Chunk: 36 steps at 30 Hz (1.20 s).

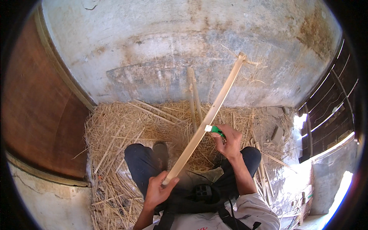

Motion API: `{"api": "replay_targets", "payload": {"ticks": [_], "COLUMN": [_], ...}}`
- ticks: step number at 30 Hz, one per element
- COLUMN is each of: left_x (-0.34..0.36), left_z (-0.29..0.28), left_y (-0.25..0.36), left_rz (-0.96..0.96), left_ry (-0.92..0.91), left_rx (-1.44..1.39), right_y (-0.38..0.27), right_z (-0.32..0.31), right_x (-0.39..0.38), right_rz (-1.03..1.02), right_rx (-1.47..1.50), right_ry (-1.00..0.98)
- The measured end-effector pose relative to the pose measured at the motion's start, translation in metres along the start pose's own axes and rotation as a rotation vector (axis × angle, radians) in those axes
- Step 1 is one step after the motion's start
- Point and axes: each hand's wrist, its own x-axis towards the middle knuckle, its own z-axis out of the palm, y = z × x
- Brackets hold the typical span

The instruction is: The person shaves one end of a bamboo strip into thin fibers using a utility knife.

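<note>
A long split bamboo slat (199, 134) slants from my lap up and to the right, its far end frayed into thin curls near the wall. My left hand (159, 189) is closed round its near end, thumb on top. In my right hand (230, 142) is a small green tool (216, 131), pinched between thumb and fingers. The tool's flat, pale, square end lies against the slat about midway along. Its exact kind I cannot make out.
Straw-like shavings and loose bamboo strips (115, 203) cover the floor around my bent legs. Two bamboo poles (194, 96) stand near the stained wall (153, 50). A brown wooden panel (46, 103) is at the left; a brick-like block (277, 134) lies at the right.
</note>
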Motion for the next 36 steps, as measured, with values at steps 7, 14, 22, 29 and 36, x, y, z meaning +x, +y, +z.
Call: {"api": "replay_targets", "payload": {"ticks": [7,14,22,29,36], "left_x": [-0.01,-0.022,-0.042,-0.025,0.016], "left_z": [-0.009,-0.017,-0.028,-0.032,-0.023], "left_y": [-0.013,-0.023,-0.047,-0.064,-0.024], "left_rz": [-0.041,-0.081,-0.078,-0.038,0.067], "left_ry": [-0.009,-0.063,-0.146,-0.199,-0.034], "left_rx": [-0.006,0.044,0.003,0.111,0.238], "right_y": [0.0,0.037,0.074,0.022,0.018], "right_z": [0.003,-0.002,-0.025,0.001,0.014], "right_x": [0.002,0.004,0.004,0.008,-0.001], "right_rz": [-0.04,0.045,0.391,0.764,0.852], "right_rx": [-0.036,-0.121,0.325,0.797,0.798], "right_ry": [-0.004,0.173,0.321,0.071,0.06]}}
